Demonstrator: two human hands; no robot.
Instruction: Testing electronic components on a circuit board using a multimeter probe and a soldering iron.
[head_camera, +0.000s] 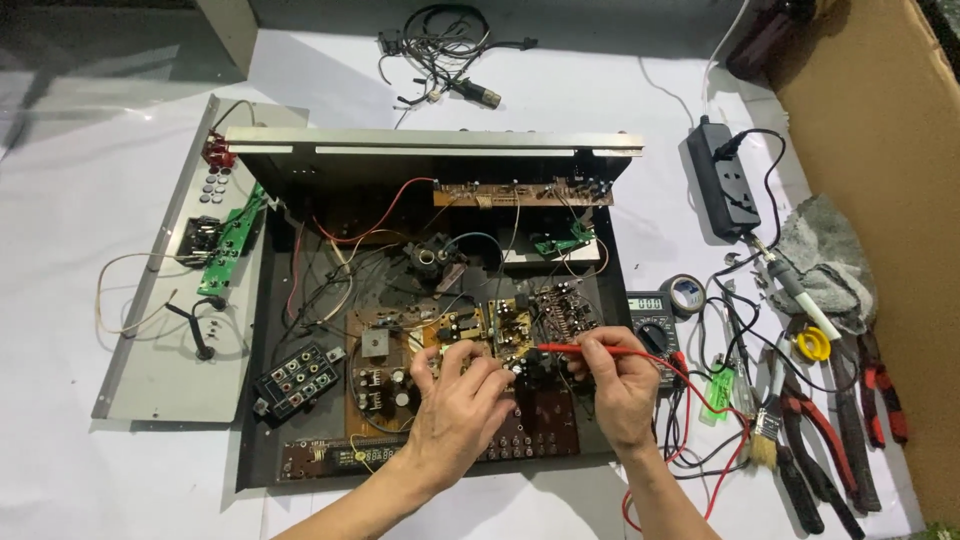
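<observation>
An opened audio amplifier chassis (300, 470) lies on a white table, its brown circuit boards (380, 345) and loose wires exposed. My right hand (620, 385) pinches a red multimeter probe (590, 349), tip pointing left onto the small central board (510, 325). My left hand (455, 405) rests over the board beside it, fingers curled; whether it holds a black probe is hidden. The multimeter (652, 322) sits just right of the chassis, its red lead (700, 400) looping down.
A detached grey front panel (165, 350) with a green board lies at left. A power strip (725, 180), tape roll (687, 292), soldering iron (795, 285), grey rag (830, 260), brush (765, 440) and pliers (850, 440) crowd the right. Tangled cables (445, 50) lie behind. Cardboard (880, 120) stands far right.
</observation>
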